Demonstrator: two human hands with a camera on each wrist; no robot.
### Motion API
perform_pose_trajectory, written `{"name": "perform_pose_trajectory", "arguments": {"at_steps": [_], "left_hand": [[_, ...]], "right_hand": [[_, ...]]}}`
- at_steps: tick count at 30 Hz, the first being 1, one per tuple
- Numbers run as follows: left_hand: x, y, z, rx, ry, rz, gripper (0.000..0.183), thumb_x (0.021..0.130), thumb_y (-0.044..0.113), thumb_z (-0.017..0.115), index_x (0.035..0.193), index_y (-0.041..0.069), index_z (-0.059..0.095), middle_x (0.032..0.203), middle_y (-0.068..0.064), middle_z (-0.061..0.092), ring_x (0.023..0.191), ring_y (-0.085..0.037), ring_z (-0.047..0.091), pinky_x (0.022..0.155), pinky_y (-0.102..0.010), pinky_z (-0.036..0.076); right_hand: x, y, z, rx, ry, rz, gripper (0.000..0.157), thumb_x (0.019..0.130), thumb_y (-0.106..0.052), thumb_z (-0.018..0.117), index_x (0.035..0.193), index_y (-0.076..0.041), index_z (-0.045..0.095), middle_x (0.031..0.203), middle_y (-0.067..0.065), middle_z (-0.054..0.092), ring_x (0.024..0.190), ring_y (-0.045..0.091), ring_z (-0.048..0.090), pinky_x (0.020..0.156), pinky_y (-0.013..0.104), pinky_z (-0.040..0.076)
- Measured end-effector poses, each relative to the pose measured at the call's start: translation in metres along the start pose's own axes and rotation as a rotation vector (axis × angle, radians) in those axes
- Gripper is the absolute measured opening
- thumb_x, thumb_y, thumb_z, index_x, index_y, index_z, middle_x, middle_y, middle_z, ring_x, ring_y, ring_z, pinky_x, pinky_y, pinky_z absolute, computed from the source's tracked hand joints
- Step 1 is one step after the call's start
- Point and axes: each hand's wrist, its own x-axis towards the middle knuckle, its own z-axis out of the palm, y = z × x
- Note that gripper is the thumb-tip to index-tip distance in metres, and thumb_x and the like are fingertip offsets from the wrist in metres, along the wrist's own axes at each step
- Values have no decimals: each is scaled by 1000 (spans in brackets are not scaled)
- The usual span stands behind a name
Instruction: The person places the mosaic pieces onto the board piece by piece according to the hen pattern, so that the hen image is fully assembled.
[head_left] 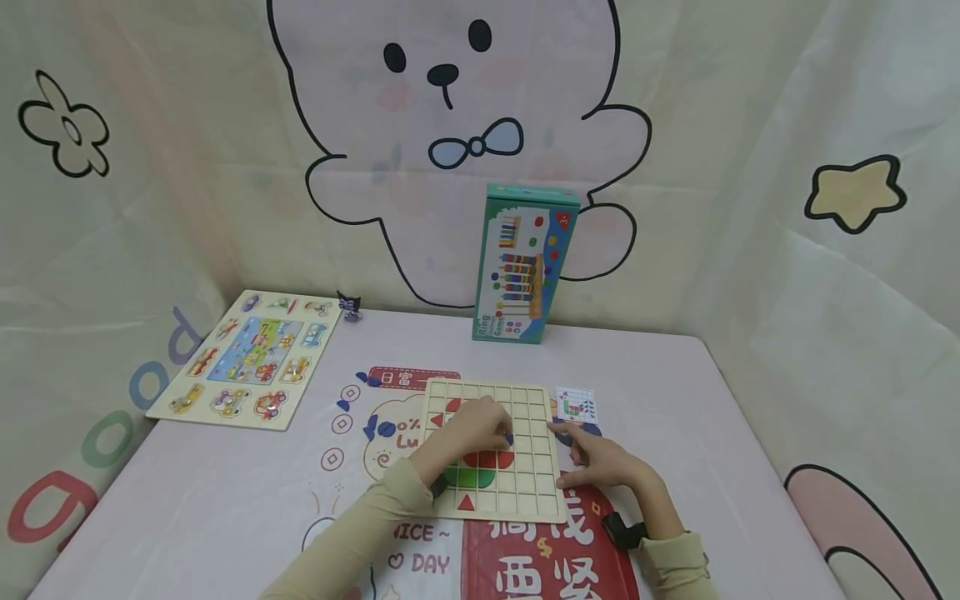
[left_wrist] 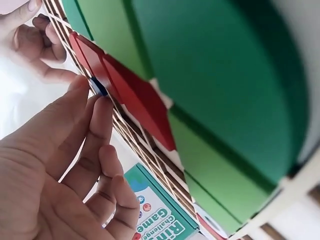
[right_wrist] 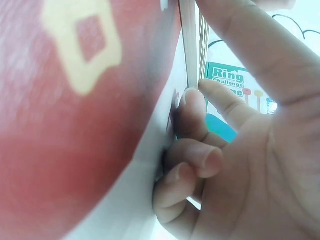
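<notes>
A pale wooden grid board [head_left: 528, 483] lies on the table in the head view. My left hand [head_left: 474, 429] reaches over it and pinches a small blue piece [left_wrist: 99, 86] between thumb and fingertips, at the board's surface beside the red pieces [head_left: 489, 459]. Green pieces [head_left: 471, 478] lie in the row nearer me, and a red triangle [head_left: 466, 503] sits close to the near edge. At the board's right side, my right hand [head_left: 606, 461] touches the edge with thumb and index finger extended, its other fingers bent. My left hand hides part of the grid.
A small pattern card [head_left: 576, 406] lies right of the board. Farther back stands a green ring game box [head_left: 517, 267]. On the left are a vehicle puzzle board [head_left: 217, 400] and a small dark figurine [head_left: 349, 306]. A printed cloth [head_left: 547, 562] covers the table.
</notes>
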Motion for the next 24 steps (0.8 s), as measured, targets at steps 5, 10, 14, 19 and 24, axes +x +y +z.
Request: {"name": "perform_pose_trajectory", "arguments": {"at_steps": [5, 10, 14, 19, 24], "left_hand": [[-4, -2, -1, -71, -13, 18, 12, 79, 20, 73, 90, 16, 75, 82, 9, 68, 70, -3, 52, 69, -19, 46], [-6, -2, 0, -108, -18, 15, 14, 79, 18, 72, 93, 16, 75, 85, 8, 69, 72, -4, 52, 71, -20, 46], [-8, -4, 0, -114, -15, 29, 16, 79, 19, 71, 95, 17, 74, 87, 8, 69, 73, -4, 52, 73, -20, 46], [-13, -9, 1, -98, 26, 31, 16, 82, 23, 69, 97, 19, 74, 88, 10, 68, 79, -5, 52, 75, -22, 45], [-23, -16, -3, -91, 51, 1, 16, 83, 24, 67, 97, 20, 73, 88, 11, 67, 82, -7, 50, 76, -25, 44]], "right_hand": [[0, 0, 0, -7, 1, 4, 88, 68, -45, 77, 142, -21, 35, 80, 4, 44, 66, 12, 42, 54, 23, 38], [0, 0, 0, -11, 0, -2, 88, 69, -45, 77, 142, -21, 35, 80, 4, 44, 66, 12, 42, 53, 23, 38], [0, 1, 0, -5, -4, -7, 87, 69, -44, 77, 142, -21, 35, 80, 5, 44, 66, 13, 42, 54, 24, 38], [0, 1, -1, -6, -1, 1, 88, 69, -45, 77, 142, -22, 35, 79, 5, 44, 66, 13, 41, 54, 24, 37], [1, 1, 0, -12, 1, 5, 88, 68, -46, 77, 142, -23, 36, 79, 4, 44, 65, 12, 41, 53, 23, 36]]}}
